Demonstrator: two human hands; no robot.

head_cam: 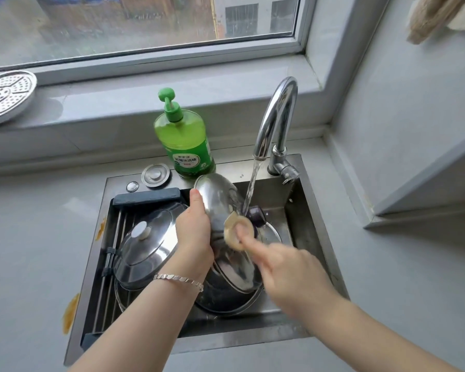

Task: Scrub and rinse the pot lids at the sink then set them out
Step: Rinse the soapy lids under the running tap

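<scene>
Item: steel pot lid (220,208), under wash, held tilted on edge over the sink (226,342), its upper rim close to the running water (250,189) from the tap (277,122). Grip: left hand (193,232) clasps the lid's left rim, thumb up along the edge. The right hand (287,269) holds a beige scrub pad (238,232) at its fingertips against the lid's face; this hand is blurred, so the exact lie of its fingers cannot be told. Stage, as judged: scrubbing of this lid in hand, rinse and setting out yet to come. Other stock: a second steel lid with a white knob (145,251) leans on the rack (110,253) in the left of the basin, and whether it is washed cannot be told. A glass lid with a dark knob (273,233) lies low in the basin behind the pad, apparently waiting. A further round steel piece (226,302) sits beneath the held lid, lid or pan unclear. Adjacent: green soap bottle (184,140) on the sink's back ledge; perforated steel plate (11,95) on the windowsill. Estimate: task early to midway, with no lid seen set out on the counter.
</scene>
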